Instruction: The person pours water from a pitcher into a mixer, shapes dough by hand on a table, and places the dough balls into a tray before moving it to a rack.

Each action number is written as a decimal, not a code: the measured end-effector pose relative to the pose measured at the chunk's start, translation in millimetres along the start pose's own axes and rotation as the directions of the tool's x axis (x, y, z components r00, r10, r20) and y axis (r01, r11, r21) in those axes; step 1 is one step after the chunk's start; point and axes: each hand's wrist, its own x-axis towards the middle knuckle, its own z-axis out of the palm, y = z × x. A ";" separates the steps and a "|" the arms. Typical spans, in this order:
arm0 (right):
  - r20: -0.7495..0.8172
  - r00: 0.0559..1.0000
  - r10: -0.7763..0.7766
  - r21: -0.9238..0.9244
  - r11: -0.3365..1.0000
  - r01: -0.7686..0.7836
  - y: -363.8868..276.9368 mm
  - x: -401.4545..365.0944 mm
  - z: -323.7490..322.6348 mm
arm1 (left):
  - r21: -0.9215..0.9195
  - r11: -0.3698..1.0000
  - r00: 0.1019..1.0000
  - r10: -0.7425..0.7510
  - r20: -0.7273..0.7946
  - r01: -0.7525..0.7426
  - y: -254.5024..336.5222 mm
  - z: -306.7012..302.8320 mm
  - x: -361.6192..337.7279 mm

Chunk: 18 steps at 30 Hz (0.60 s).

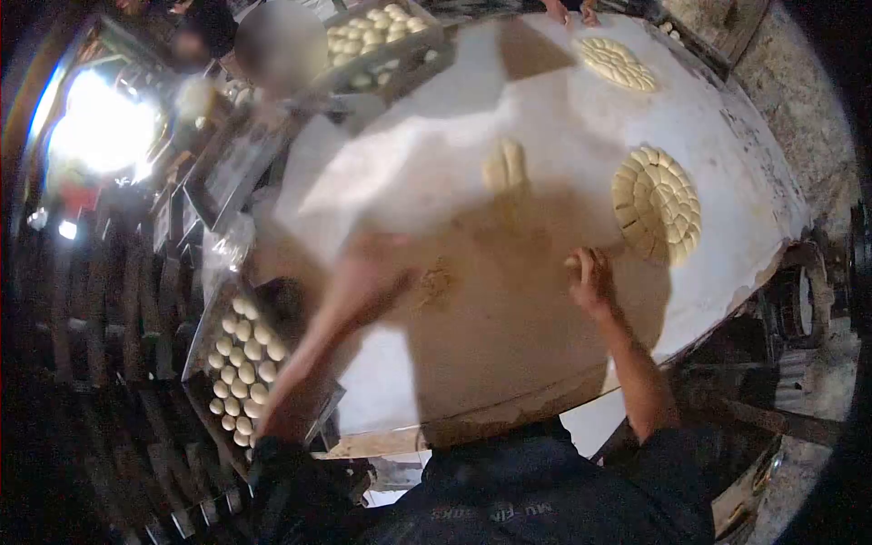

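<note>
My left hand (368, 272) is smeared by motion over the left part of the work table (381, 372); its fingers cannot be made out. Right of centre, my right hand (592, 280) rests at the table surface with its fingers curled together; whatever they may hold is too small to name. Between the hands lies a patch of crumbs or flour (436, 283). Beyond them is a small elongated dough piece (505, 167) with a groove along it. A large oval of scored dough (656, 204) sits to the right of my right hand.
A tray of dough balls (238, 363) stands at the left edge, another box of dough balls (372, 34) at the far side. A second scored dough oval (618, 64) lies at the far right, near a co-worker's hands (570, 13). Another person (282, 45) is at the far left.
</note>
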 end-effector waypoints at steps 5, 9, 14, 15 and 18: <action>-0.003 0.781 -0.624 0.041 0.780 0.624 -48.1 -24.3 -4.3 | -0.243 0.941 0.962 0.261 0.077 -0.236 34.7 173.6 62.1; -0.112 0.896 -0.429 0.281 0.852 0.443 -22.7 67.0 2.1 | 0.103 0.958 0.939 0.284 -0.193 -0.269 2.6 287.9 33.4; -0.097 0.869 -0.485 0.098 0.865 0.493 -36.1 171.4 17.9 | 0.089 0.970 0.944 0.242 -0.222 -0.228 41.5 277.3 13.8; -0.058 0.819 -0.571 -0.038 0.821 0.570 -40.4 183.2 23.9 | 0.037 0.965 0.933 0.259 -0.249 -0.258 38.9 278.1 15.0; 0.022 0.723 -0.690 0.120 0.720 0.683 -28.4 202.6 16.4 | 0.077 0.975 0.948 0.221 -0.229 -0.208 29.8 286.4 12.3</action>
